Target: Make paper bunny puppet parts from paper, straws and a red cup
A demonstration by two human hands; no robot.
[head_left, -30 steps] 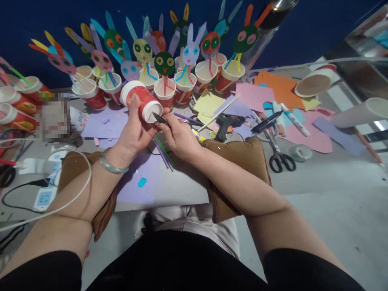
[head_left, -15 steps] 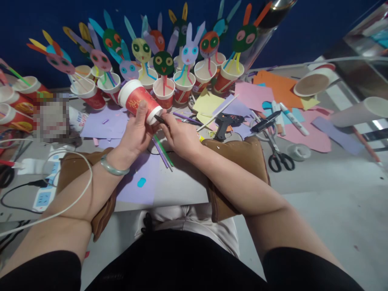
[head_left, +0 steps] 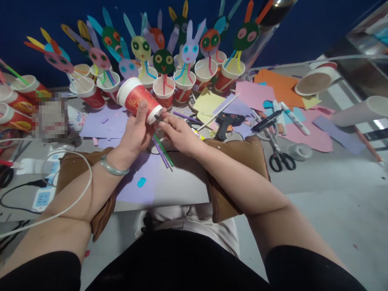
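Note:
A red-and-white paper cup [head_left: 136,99] is tilted on its side, its base towards the right. My left hand [head_left: 138,131] wraps round it from below, thumb on the red wall. In my right hand [head_left: 182,135] is a slim dark pointed tool [head_left: 158,118], mostly hidden by the fingers. Its tip touches or nearly touches the cup's base; I cannot tell if it goes through. Purple and green straws [head_left: 163,151] lie on the table just below both hands. Behind the cup stand several paper cups with rabbit-eared paper faces [head_left: 163,62] on straws.
A black glue gun [head_left: 226,123], scissors [head_left: 280,157], markers [head_left: 294,119] and a tape roll [head_left: 299,152] lie on the right among coloured paper sheets [head_left: 256,95]. A power strip [head_left: 45,198] and a white cable [head_left: 86,182] are at left. Brown cushions [head_left: 236,161] lie beneath my forearms.
My right hand has shifted slightly, showing a little more of the dark tool at the cup's base. The cup stays in my left hand, almost unmoved.

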